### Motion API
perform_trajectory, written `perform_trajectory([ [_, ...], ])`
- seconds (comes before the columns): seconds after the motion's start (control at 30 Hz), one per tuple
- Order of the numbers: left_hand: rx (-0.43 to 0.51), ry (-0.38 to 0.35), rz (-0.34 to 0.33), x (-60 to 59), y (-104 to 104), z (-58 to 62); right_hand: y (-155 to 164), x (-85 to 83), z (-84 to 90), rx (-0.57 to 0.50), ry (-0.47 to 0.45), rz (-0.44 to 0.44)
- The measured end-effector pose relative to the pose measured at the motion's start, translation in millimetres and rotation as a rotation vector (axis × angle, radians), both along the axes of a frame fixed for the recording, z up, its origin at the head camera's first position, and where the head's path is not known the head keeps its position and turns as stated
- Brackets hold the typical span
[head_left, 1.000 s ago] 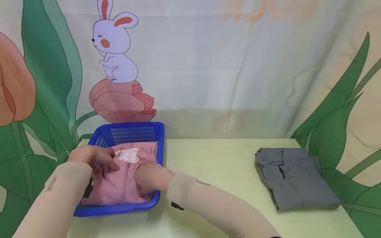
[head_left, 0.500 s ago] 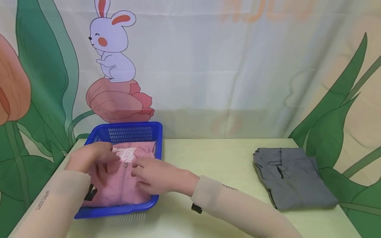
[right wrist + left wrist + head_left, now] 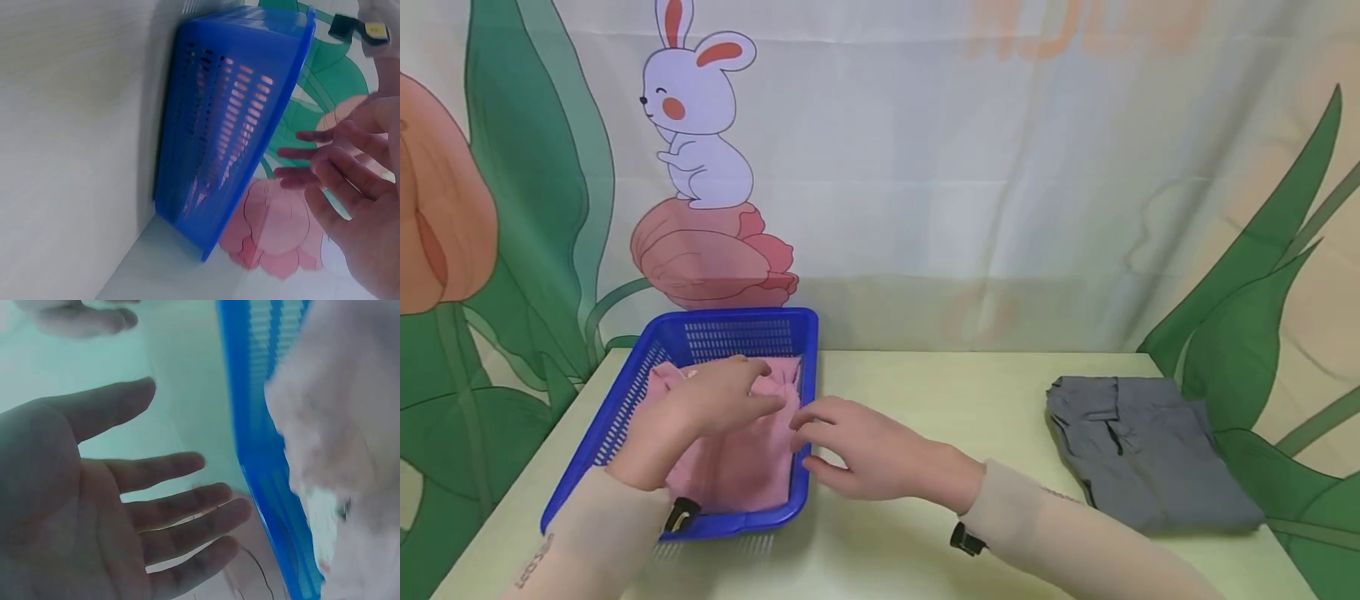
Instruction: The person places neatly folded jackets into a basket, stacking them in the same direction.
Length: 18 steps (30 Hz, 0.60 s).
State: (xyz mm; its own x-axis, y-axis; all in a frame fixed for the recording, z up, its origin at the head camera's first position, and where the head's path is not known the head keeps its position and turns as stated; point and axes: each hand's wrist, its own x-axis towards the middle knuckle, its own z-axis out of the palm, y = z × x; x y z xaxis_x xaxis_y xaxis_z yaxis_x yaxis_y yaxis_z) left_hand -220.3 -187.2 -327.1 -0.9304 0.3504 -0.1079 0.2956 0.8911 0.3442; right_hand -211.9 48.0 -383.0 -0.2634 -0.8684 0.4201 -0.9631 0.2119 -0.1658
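A pink zip-up garment [image 3: 748, 467] lies folded in the blue plastic basket [image 3: 808, 375] at the left of the table. My left hand [image 3: 703, 408] is over the garment in the head view; in the left wrist view its fingers [image 3: 175, 512] are spread and hold nothing. Just past the basket's right rim is my right hand [image 3: 868, 450], fingers loosely bent with nothing between them. The right wrist view has the right hand [image 3: 356, 194] above the basket's slotted side wall [image 3: 219, 119], through which pink cloth shows.
A folded grey garment [image 3: 1157, 458] lies at the right side of the pale green table [image 3: 925, 392]. Behind the table hangs a printed curtain [image 3: 910, 183] with a rabbit, flowers and leaves.
My right hand has come up out of the basket and moved right, past its rim. My left hand has let go of the pink garment and lifted toward the right over it.
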Motion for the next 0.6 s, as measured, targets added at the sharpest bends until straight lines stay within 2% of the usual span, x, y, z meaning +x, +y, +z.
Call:
perform_trajectory([
  [0.2, 0.105, 0.049, -0.019, 12.6, 23.3, -12.0, 40.2, 8.0, -4.2, -0.045, -0.015, -0.062],
  [0.4, 0.120, 0.085, -0.053, 23.2, 40.9, -21.3, 80.3, 11.9, -10.5, -0.061, -0.055, -0.134],
  [0.6, 0.144, 0.168, -0.103, 36.8, 57.1, -29.1, 122.2, 14.6, -14.4, -0.097, -0.157, -0.279],
])
